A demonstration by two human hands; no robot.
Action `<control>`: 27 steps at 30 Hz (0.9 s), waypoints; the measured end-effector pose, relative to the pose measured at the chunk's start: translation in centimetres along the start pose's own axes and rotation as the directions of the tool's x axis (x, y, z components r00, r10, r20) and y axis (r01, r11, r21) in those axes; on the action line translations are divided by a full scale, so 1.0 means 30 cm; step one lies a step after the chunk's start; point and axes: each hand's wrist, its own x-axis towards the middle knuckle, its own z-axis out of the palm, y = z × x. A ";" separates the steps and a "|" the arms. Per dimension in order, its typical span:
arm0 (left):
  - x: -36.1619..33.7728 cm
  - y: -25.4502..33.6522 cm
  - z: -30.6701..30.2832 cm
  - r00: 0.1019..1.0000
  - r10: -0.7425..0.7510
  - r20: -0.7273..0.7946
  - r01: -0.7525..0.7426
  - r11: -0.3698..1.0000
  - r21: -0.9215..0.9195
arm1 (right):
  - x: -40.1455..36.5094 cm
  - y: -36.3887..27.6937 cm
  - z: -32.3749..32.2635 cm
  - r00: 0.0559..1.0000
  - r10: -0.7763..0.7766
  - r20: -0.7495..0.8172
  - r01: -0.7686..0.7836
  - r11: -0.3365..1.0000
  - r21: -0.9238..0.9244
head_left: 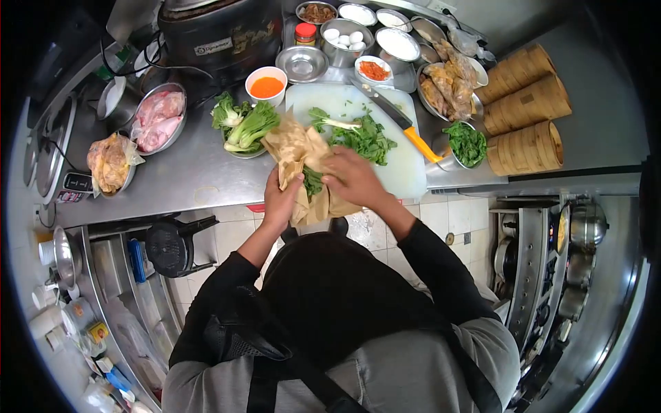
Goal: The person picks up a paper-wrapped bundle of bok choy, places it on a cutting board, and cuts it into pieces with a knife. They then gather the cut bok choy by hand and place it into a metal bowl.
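Note:
A crumpled brown paper point(296, 143) is held over the counter's front edge, with green leaves point(312, 180) showing inside it. My left hand point(281, 199) grips the paper's left side, and my right hand point(354, 177) is closed at its right side by the leaves. Behind my right hand, cut greens point(372, 141) lie on a white cutting board point(406, 177). A knife with an orange handle point(421, 144) rests on the board's right part, its blade pointing away to the upper left. Left of the paper, green leafy stalks point(251, 129) sit in a bowl.
Bowls of raw meat point(160, 118), orange liquid point(267, 87), eggs point(344, 40) and chopped red food point(374, 69) surround the work area. At the right are a bowl of greens point(465, 144) and bamboo steamers point(527, 148). A black stool point(169, 248) stands below the counter.

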 end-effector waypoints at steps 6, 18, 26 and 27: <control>-0.006 0.040 0.021 0.995 -0.099 0.000 0.099 0.993 -0.061 | -0.019 0.292 -0.075 0.884 0.268 -0.383 -0.308 0.950 -0.045; -0.072 0.028 0.041 0.989 -0.148 -0.001 0.139 0.932 -0.334 | 0.049 0.551 -0.123 0.976 0.008 -0.219 -0.024 0.997 -0.070; -0.020 -0.021 0.112 0.968 -0.205 0.141 0.249 0.786 -0.566 | 0.138 0.070 -0.093 0.973 0.206 -0.101 -0.152 0.909 0.389; -0.047 -0.009 0.134 0.988 -0.152 -0.001 0.130 0.848 -0.514 | 0.137 0.052 -0.005 0.968 0.108 -0.227 -0.072 0.984 0.162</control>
